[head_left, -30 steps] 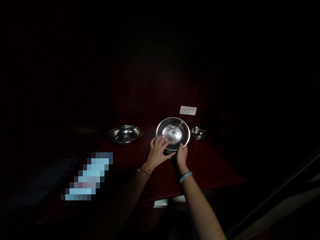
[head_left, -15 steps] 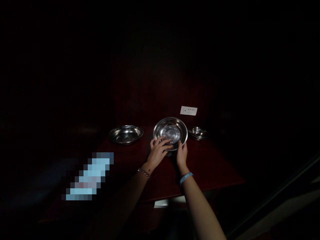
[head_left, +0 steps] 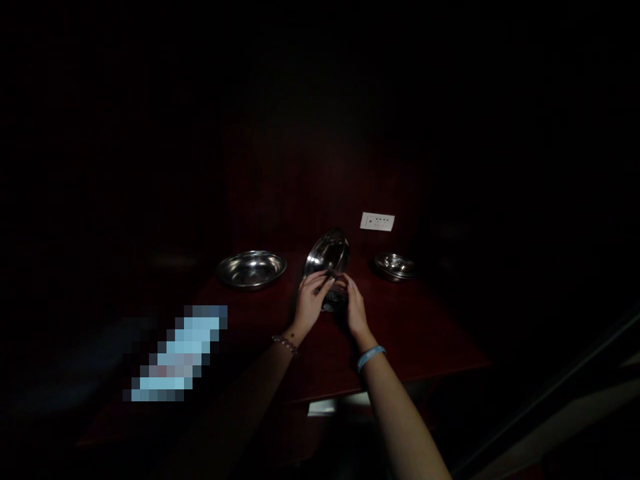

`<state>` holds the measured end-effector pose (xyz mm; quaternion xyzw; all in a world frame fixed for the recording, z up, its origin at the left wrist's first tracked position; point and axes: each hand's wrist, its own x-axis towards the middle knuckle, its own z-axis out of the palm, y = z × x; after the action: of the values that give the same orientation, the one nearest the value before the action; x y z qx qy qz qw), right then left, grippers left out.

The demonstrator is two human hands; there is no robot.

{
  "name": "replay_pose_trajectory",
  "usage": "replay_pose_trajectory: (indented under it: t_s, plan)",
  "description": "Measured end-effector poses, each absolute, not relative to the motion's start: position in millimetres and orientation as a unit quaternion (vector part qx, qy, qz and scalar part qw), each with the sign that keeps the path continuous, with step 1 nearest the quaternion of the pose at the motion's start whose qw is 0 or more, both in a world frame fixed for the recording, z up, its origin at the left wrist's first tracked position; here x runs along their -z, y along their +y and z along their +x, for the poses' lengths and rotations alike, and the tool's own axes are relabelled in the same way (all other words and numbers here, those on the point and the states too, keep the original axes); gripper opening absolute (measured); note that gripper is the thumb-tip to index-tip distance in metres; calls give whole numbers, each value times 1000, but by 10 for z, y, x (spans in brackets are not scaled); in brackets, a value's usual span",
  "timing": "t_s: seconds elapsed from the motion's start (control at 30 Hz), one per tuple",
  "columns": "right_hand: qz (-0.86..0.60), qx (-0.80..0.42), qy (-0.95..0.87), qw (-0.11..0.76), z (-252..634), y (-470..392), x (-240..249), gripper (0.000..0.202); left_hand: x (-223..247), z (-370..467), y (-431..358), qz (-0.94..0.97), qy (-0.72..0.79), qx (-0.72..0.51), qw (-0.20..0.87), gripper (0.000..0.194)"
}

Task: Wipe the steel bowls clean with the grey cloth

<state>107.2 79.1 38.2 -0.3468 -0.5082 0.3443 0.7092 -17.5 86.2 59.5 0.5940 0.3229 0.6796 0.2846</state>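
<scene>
A shiny steel bowl (head_left: 326,251) is tilted up steeply at the middle of the table. My left hand (head_left: 311,308) grips its lower left edge, with the thumb across the near side. Curled fingers of my right hand (head_left: 357,310) meet the bowl's lower right edge; their tips are partly hidden. Beneath the bowl, between my hands, a dark glossy object (head_left: 334,304) shows, too dim to name. To the left lies a wide steel dish (head_left: 253,270). Several smaller steel dishes (head_left: 395,267) are stacked to the right.
The dark red table (head_left: 415,340) has its front edge near my forearms. A white power socket (head_left: 377,221) is on the red wall behind. A bright pixelated patch (head_left: 177,353) is at lower left. Pale objects (head_left: 323,407) show below the table edge. The surroundings are very dark.
The bowl has turned from facing me to a steep sideways tilt, seen nearly edge-on. My right hand has shifted slightly left, closer to my left hand.
</scene>
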Motion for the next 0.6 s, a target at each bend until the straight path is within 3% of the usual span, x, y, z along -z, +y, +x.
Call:
replay_pose_trajectory:
  t_s: [0.13,0.33,0.43,0.6]
  plan:
    - [-403,-227,-640,614,1120,761,-352,28,-610,-206,915,488,328,-704,397,31]
    - [-453,-151,-706,524,1145,757,-268,37,-605,-250,983,387,269,-752,461,38]
    - [-490,-130,-670,543,1178,802,-194,39,-613,-258,993,351,243,-751,505,43]
    - [-540,-137,-513,653,1289,894,-136,25,-585,-306,1056,295,224,-748,551,39]
